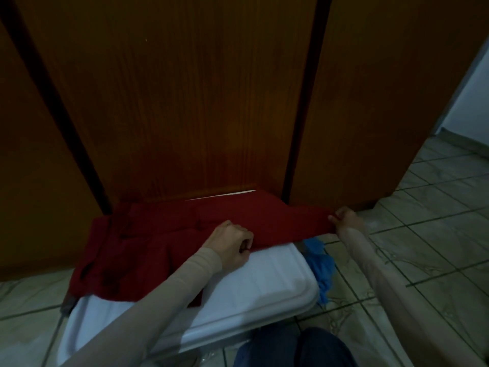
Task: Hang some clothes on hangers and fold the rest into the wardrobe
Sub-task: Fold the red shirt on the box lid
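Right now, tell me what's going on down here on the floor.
A person is spreading a red garment over the white lid of a bin, in front of the closed wooden wardrobe doors. The left hand grips the garment's near edge, and the right hand pinches its right corner and holds it out past the lid. A blue cloth hangs beside the bin, over the tiled floor.
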{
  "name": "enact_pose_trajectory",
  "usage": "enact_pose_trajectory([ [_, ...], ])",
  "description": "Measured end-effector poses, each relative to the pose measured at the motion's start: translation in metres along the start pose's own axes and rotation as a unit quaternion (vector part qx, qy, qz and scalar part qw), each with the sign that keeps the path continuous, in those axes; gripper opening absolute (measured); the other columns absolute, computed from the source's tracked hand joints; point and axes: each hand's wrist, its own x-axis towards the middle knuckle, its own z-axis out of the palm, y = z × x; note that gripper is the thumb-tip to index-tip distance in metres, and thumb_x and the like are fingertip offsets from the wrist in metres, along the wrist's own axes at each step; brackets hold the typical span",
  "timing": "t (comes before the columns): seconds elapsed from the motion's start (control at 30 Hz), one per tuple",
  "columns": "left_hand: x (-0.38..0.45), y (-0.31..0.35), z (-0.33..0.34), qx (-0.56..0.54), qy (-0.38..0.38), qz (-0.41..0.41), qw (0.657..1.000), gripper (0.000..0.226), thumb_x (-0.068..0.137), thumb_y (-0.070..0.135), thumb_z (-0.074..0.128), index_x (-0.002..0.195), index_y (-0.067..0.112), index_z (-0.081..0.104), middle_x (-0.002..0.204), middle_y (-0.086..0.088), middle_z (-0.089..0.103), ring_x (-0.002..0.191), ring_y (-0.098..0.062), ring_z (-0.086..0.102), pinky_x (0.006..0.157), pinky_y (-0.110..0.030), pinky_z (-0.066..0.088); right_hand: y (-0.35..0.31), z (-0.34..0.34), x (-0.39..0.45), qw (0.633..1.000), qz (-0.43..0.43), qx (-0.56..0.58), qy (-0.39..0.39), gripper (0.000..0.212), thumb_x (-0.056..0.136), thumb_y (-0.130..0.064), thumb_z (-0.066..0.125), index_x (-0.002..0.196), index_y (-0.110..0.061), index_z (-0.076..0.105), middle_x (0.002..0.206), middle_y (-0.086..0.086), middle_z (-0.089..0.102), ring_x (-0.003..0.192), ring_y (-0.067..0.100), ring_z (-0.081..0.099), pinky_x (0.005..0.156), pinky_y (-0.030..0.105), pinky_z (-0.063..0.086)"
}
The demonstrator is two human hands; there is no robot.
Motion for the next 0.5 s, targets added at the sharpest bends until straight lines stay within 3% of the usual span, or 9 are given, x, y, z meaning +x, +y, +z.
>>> enact_pose_trajectory([
  [0.07, 0.000, -0.001, -0.003, -0.036, -0.010, -0.007, 0.999, 0.008, 0.073, 0.020, 0.060, 0.080, 0.022, 0.062, 0.082, 0.008, 0.065, 0.079, -0.012, 0.058, 0.080, -0.021, 0.037, -0.004, -0.001, 0.001, 0.999, -0.006, -0.037, 0.030, 0.012, 0.095, -0.024, 0.053, 0.100, -0.014, 0.051, 0.101, 0.012, 0.062, 0.098, 0.028, 0.058, 0.074, 0.031, 0.037],
  [0.13, -0.002, -0.001, -0.004, -0.068, -0.045, -0.019, 0.996, 0.010, 0.070, 0.016, 0.060, 0.077, 0.023, 0.063, 0.079, 0.009, 0.065, 0.075, -0.010, 0.059, 0.073, -0.021, 0.044, -0.002, 0.005, 0.000, 0.997, -0.007, -0.056, 0.054, 0.008, 0.094, -0.024, 0.053, 0.097, -0.018, 0.048, 0.095, 0.006, 0.061, 0.097, 0.027, 0.058, 0.088, 0.036, 0.039],
  [0.2, -0.006, -0.002, 0.003, -0.119, -0.066, -0.046, 0.990, 0.010, 0.071, 0.017, 0.061, 0.077, 0.024, 0.063, 0.079, 0.010, 0.063, 0.074, -0.008, 0.058, 0.069, -0.021, 0.046, 0.003, 0.014, -0.002, 0.996, -0.012, -0.068, 0.062, 0.012, 0.092, -0.018, 0.054, 0.097, -0.016, 0.044, 0.102, 0.012, 0.064, 0.096, 0.029, 0.059, 0.097, 0.045, 0.041],
  [0.27, -0.010, -0.002, 0.009, -0.183, -0.025, -0.091, 0.979, 0.010, 0.075, 0.021, 0.063, 0.085, 0.024, 0.062, 0.085, 0.011, 0.059, 0.081, -0.007, 0.055, 0.075, -0.026, 0.046, 0.006, 0.020, -0.009, 0.995, -0.014, -0.091, 0.032, 0.024, 0.091, -0.010, 0.053, 0.113, -0.008, 0.044, 0.112, 0.019, 0.060, 0.101, 0.032, 0.058, 0.095, 0.040, 0.043],
  [0.37, -0.013, -0.010, 0.020, -0.115, -0.010, -0.118, 0.986, 0.034, 0.091, 0.026, 0.053, 0.125, 0.021, 0.050, 0.122, 0.004, 0.047, 0.116, -0.014, 0.040, 0.100, -0.033, 0.035, 0.000, 0.032, -0.023, 0.994, -0.072, -0.068, -0.040, 0.038, 0.093, -0.008, 0.051, 0.129, -0.003, 0.041, 0.122, 0.022, 0.053, 0.102, 0.032, 0.054, 0.080, 0.030, 0.041],
  [0.43, -0.016, -0.015, 0.023, -0.062, -0.084, -0.138, 0.985, 0.050, 0.098, 0.034, 0.039, 0.146, 0.025, 0.026, 0.150, 0.005, 0.024, 0.139, -0.014, 0.019, 0.115, -0.041, 0.016, -0.013, 0.042, -0.036, 0.983, -0.161, -0.021, -0.086, 0.040, 0.096, -0.011, 0.048, 0.135, -0.005, 0.042, 0.141, 0.018, 0.041, 0.123, 0.029, 0.045, 0.097, 0.030, 0.037],
  [0.5, -0.019, -0.017, 0.025, -0.031, -0.170, -0.149, 0.974, 0.054, 0.101, 0.043, 0.025, 0.150, 0.030, 0.006, 0.158, 0.009, -0.001, 0.145, -0.010, -0.002, 0.116, -0.044, -0.005, -0.028, 0.053, -0.049, 0.962, -0.228, -0.021, -0.149, 0.046, 0.101, -0.025, 0.038, 0.145, -0.015, 0.030, 0.156, 0.009, 0.016, 0.142, 0.024, 0.019, 0.116, 0.039, 0.018],
])
